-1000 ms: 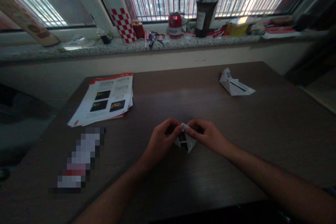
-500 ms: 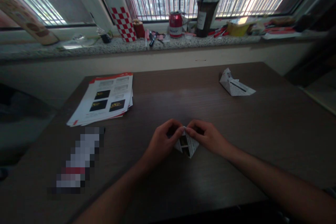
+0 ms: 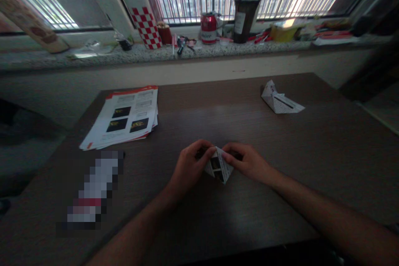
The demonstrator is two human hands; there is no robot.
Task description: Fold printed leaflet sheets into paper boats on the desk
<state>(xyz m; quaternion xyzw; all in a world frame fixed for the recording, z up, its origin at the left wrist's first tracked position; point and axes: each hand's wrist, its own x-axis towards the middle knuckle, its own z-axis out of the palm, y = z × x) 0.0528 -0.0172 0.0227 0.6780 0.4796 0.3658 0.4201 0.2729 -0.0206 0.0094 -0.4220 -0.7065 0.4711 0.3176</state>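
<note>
Between my hands is a small folded sheet of printed paper (image 3: 220, 167), diamond-like in outline, with dark pictures and lines of text on it. My left hand (image 3: 193, 162) pinches its upper left edge between thumb and fingers. On the upper right edge, the thumb and fingers of my right hand (image 3: 246, 160) are closed in the same way. The fingertips behind the paper are hidden. Farther back on the right of the table lies another folded paper piece (image 3: 282, 103), with a raised peak and a flat pointed end.
A stack of printed sheets (image 3: 124, 116) lies on the brown table (image 3: 199, 120) at the back left, with a pixelated long object (image 3: 95, 187) in front. Along the granite sill (image 3: 137, 55) stand a checkered bottle (image 3: 146, 27), a red can (image 3: 208, 29) and a dark drink cup (image 3: 245, 18).
The folded paper dipped slightly towards me and came back up, its lower tip shifting a little. Both hands keep hold of it, with the thumbs now slightly farther apart.
</note>
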